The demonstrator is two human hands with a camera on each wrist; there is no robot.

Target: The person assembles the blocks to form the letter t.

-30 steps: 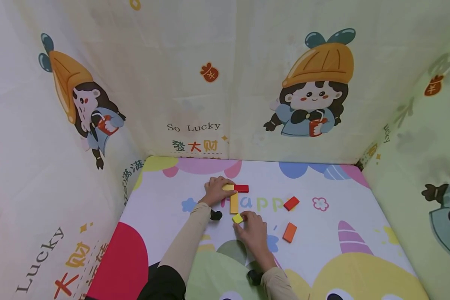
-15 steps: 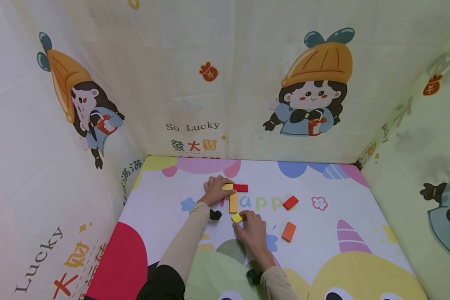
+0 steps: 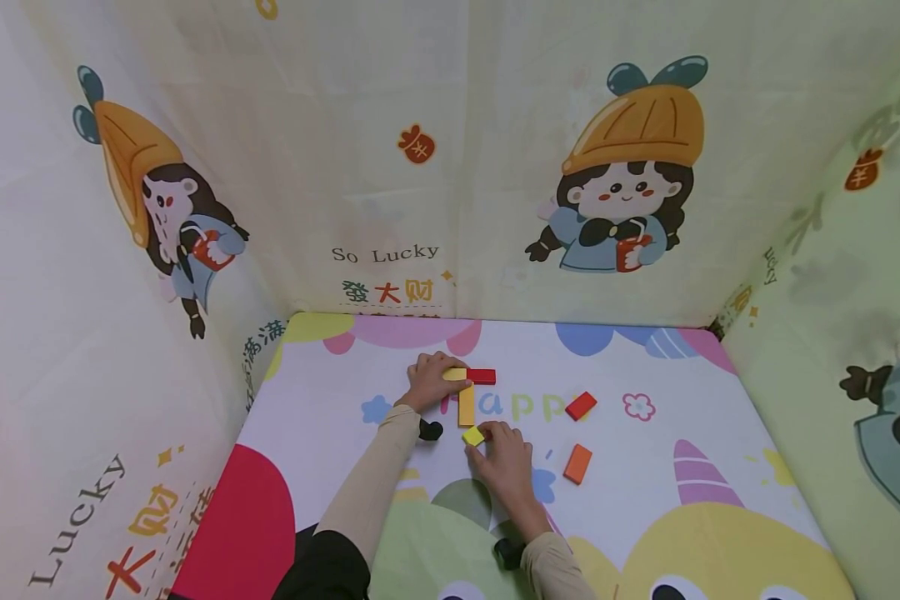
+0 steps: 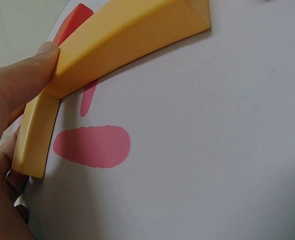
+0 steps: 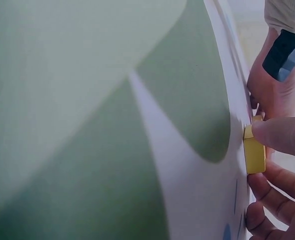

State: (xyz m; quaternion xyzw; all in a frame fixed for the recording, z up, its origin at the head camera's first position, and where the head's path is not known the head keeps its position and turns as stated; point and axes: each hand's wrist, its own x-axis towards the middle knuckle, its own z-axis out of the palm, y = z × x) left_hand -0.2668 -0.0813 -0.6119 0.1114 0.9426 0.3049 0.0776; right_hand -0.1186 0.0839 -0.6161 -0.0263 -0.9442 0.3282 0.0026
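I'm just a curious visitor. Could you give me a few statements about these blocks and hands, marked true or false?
1. The right hand holds a small yellow block. True.
2. Only one hand is gripping a block. False: the left hand also grips one, a short amber-yellow block.
3. The orange block lies apart from both hands. True.
4. The long block is blue. False: it is amber-yellow.
5. One red block lies close to the left hand, and another red block lies farther to the right. True.
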